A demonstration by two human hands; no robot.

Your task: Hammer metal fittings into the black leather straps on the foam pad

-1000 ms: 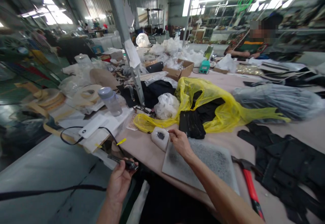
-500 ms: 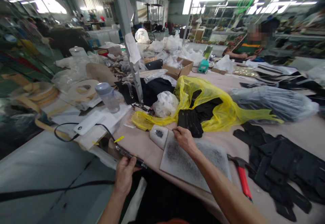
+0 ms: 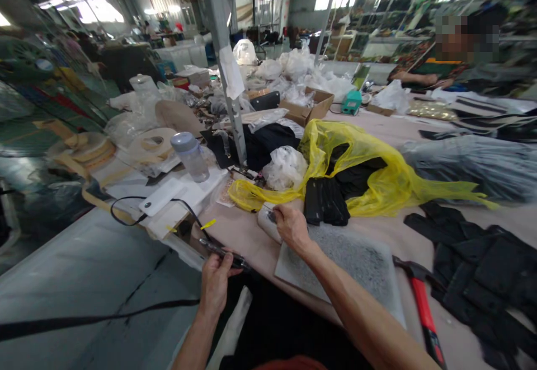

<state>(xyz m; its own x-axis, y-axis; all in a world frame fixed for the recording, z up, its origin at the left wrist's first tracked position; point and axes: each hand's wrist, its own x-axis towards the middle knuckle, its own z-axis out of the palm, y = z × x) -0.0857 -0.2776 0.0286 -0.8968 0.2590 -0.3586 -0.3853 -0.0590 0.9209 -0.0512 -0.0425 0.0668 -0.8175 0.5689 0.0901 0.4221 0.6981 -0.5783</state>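
My left hand (image 3: 216,280) is closed around a dark, narrow strap-like piece (image 3: 239,261) at the table's front edge. Its exact kind is hard to make out. With fingertips pinched, my right hand (image 3: 291,227) holds what looks like a thin stick, mostly hidden by the fingers, over a small white block (image 3: 264,221) with a dark smudge on top. Whether the stick touches the smudge cannot be seen. Beneath my right forearm lies a flat grey-white slab (image 3: 348,258) with dark speckles. A red-handled hammer (image 3: 423,303) rests right of the slab.
Behind my right hand a yellow plastic bag (image 3: 390,185) spills black pieces (image 3: 325,199). Black parts (image 3: 482,269) lie at right. A metal post (image 3: 230,90) rises from the table. On the left are a bottle (image 3: 191,157), a white device (image 3: 161,196) and tape rolls (image 3: 153,143). A person (image 3: 432,73) sits across.
My right hand has moved from the slab's back corner to the white block, on the left. My left hand still grips the dark piece. The camera view has shifted slightly left.
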